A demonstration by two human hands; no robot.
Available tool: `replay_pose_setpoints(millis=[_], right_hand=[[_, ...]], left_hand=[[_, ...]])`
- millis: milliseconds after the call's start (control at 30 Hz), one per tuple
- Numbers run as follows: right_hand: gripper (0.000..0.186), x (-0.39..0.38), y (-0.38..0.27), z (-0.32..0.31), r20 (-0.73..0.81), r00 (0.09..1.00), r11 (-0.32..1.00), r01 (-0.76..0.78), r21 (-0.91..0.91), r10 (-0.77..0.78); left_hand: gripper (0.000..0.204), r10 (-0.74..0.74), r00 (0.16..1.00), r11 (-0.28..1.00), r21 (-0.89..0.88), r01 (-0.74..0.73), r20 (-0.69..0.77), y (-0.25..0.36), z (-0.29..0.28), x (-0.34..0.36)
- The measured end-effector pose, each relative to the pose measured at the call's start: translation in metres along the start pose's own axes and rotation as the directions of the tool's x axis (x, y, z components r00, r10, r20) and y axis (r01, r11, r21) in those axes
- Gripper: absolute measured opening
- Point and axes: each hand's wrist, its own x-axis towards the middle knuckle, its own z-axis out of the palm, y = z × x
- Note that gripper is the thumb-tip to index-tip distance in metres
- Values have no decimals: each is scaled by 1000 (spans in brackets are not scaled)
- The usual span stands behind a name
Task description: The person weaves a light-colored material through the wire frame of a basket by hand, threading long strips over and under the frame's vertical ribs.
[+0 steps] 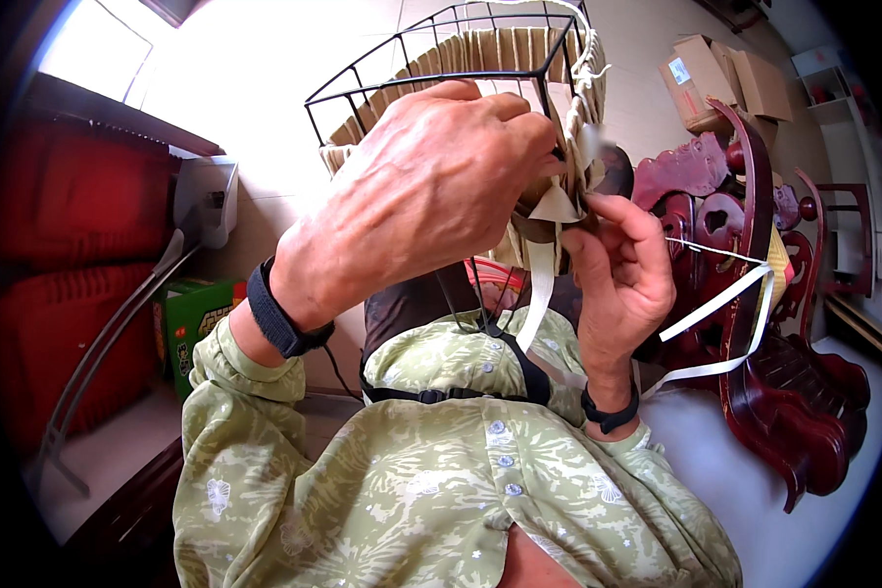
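Observation:
Before me stands a basket with a black wire frame [500, 76] and pleated tan strip weaving [461, 54] inside it. Cream cord [586, 73] winds along its right corner post. My left hand [431, 186] reaches across the near side, fingers curled and closed at that corner; the fingertips are partly hidden. Just below them a tan strip [554, 208] is folded into a cone-like flap. My right hand [622, 265] is beside this flap, thumb and forefinger closed at its right edge. A flat cream strip [540, 294] hangs beneath the flap toward my lap.
Carved dark red wooden furniture [745, 225] stands close on the right, with a white strip [759, 304] looping over it. Cardboard boxes [725, 83] lie behind. At left are red cushions [88, 196], a grey plastic piece [206, 201] and a green box [194, 323].

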Motion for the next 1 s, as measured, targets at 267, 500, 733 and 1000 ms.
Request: replay_pose_setpoints(millis=[267,500,733,1000], right_hand=[[15,9,8,-5,52,989,960,-145,240,136],[15,10,9,-6,52,987,948,-163,274,154],[12,18,16,-7,76,991,973,-126,192,113],[12,18,14,-9,114,983,953,-167,253,142]], left_hand=[[14,23,1000,998,-62,-24,-18,-3,3,5],[37,-28,993,994,-102,39,111,-1,-6,7],[43,-5,995,999,-49,10,95,0,-5,8],[39,-22,999,999,-36,23,45,1,3,8]])
